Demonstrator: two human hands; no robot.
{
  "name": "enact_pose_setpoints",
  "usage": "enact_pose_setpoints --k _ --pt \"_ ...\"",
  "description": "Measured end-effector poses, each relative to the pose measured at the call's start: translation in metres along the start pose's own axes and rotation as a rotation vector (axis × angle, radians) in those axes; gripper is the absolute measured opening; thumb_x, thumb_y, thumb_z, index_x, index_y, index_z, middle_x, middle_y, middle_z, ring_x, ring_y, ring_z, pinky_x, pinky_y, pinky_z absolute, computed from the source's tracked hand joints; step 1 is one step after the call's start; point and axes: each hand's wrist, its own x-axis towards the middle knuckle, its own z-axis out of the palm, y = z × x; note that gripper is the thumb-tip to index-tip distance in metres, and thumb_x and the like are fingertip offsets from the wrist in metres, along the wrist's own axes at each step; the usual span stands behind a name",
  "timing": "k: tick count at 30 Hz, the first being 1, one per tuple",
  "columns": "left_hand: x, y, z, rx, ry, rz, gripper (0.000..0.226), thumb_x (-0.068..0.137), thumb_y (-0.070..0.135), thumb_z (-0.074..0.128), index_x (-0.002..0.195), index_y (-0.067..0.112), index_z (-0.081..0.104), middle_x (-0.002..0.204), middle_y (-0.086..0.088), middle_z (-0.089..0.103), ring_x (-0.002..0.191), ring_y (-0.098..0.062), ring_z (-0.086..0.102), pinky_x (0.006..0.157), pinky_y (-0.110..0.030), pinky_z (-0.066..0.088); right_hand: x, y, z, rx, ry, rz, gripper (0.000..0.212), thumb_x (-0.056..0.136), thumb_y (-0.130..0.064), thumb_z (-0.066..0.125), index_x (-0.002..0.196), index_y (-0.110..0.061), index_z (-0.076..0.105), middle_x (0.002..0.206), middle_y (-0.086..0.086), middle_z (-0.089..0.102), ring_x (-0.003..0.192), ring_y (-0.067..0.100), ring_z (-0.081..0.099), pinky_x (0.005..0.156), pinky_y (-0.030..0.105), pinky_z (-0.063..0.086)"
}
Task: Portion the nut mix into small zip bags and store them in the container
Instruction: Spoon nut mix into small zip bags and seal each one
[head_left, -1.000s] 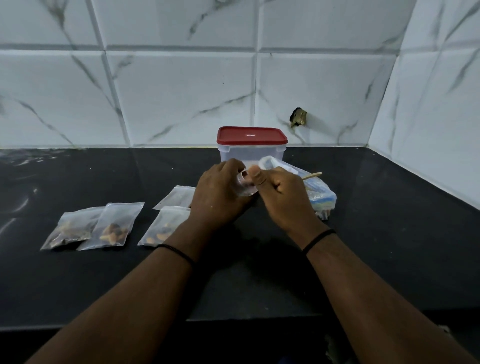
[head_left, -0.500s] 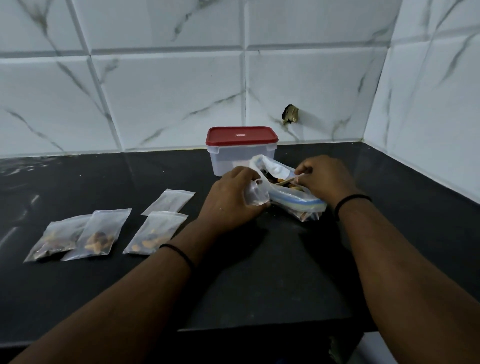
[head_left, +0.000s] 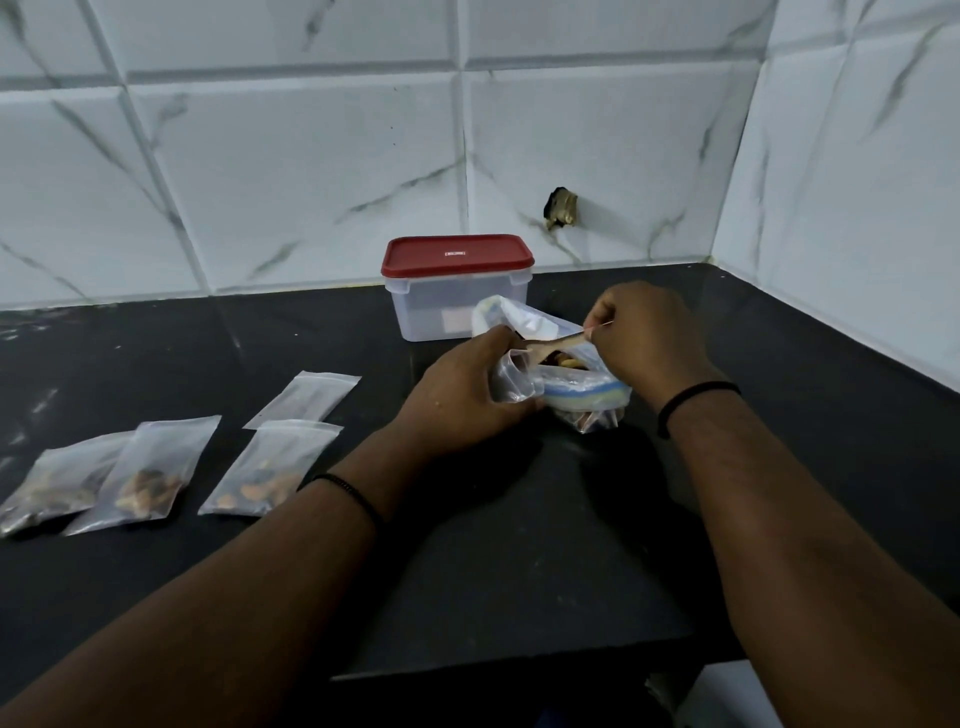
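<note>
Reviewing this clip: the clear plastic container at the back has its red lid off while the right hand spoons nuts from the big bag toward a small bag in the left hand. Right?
Not quite. The head view shows the red lid closed on the clear plastic container. The rest holds: the right hand holds a wooden spoon over the large clear nut bag, and the left hand holds a small clear zip bag.

Glossy black stone counter (head_left: 519, 545), clear plastic bags (head_left: 280, 467), wooden spoon (head_left: 558, 344).

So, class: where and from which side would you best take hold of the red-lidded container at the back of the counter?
Grip the container across its two short side walls, coming from above; the flat red lid is shut, and the big bag crowds its front right corner.
</note>
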Motion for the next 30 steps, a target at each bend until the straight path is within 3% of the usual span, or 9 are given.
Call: enact_pose_setpoints --k 7,14,16,19,24,30 --pt "-0.002 -0.003 -0.003 -0.015 -0.004 -0.015 0.058 0.080 0.043 0.079 0.130 0.029 0.052 0.124 0.008 0.063 0.105 -0.006 0.059 0.090 -0.029 0.053 -0.005 -0.002 -0.007 0.054 0.195 -0.001 0.017 0.094 -0.013 0.060 0.100 -0.015 0.076 0.102 0.007 0.073 0.096 0.025 0.065 0.075 0.026 0.043" --pt "0.000 -0.010 -0.003 -0.024 -0.045 -0.054 0.073 0.080 0.044 0.079 0.142 0.024 0.045 0.136 0.005 0.058 0.116 -0.010 0.057 0.098 -0.034 0.052 -0.002 0.002 0.007 0.149 -0.054 0.169 0.015 0.088 -0.014 0.064 0.082 -0.013 0.078 0.088 0.007 0.076 0.088 0.024 0.070 0.083 0.038 0.058" --pt "0.000 -0.010 -0.003 -0.054 -0.044 -0.035 0.067 0.081 0.042 0.078 0.139 0.028 0.047 0.132 0.009 0.059 0.111 -0.005 0.057 0.094 -0.027 0.051 -0.001 -0.002 0.006 0.194 0.004 0.105 0.012 0.087 -0.013 0.069 0.080 -0.014 0.078 0.084 0.002 0.075 0.079 0.015 0.069 0.074 0.029 0.056" --pt "-0.001 -0.010 -0.005 -0.083 -0.036 -0.018 0.059 0.082 0.040 0.078 0.134 0.034 0.050 0.120 0.017 0.058 0.097 0.003 0.057 0.082 -0.014 0.046 -0.009 -0.017 0.005 0.227 0.065 -0.075 0.006 0.087 -0.017 0.073 0.085 -0.019 0.078 0.079 -0.008 0.070 0.069 -0.001 0.061 0.061 0.010 0.040" --pt "0.000 -0.015 -0.007 -0.070 -0.016 -0.018 0.063 0.081 0.042 0.078 0.136 0.032 0.048 0.127 0.011 0.061 0.102 -0.002 0.057 0.081 -0.013 0.043 -0.003 -0.008 0.009 0.117 0.115 -0.014 0.020 0.086 -0.010 0.067 0.071 -0.023 0.070 0.084 0.004 0.074 0.079 0.020 0.068 0.070 0.029 0.052" --pt "0.002 -0.017 -0.015 -0.095 -0.010 -0.045 0.057 0.082 0.039 0.078 0.130 0.034 0.048 0.112 0.018 0.056 0.090 0.006 0.055 0.074 -0.009 0.041 -0.010 -0.009 0.003 -0.018 0.180 -0.043 0.015 0.089 -0.012 0.060 0.091 -0.016 0.075 0.091 0.006 0.072 0.087 0.026 0.066 0.069 0.028 0.045"
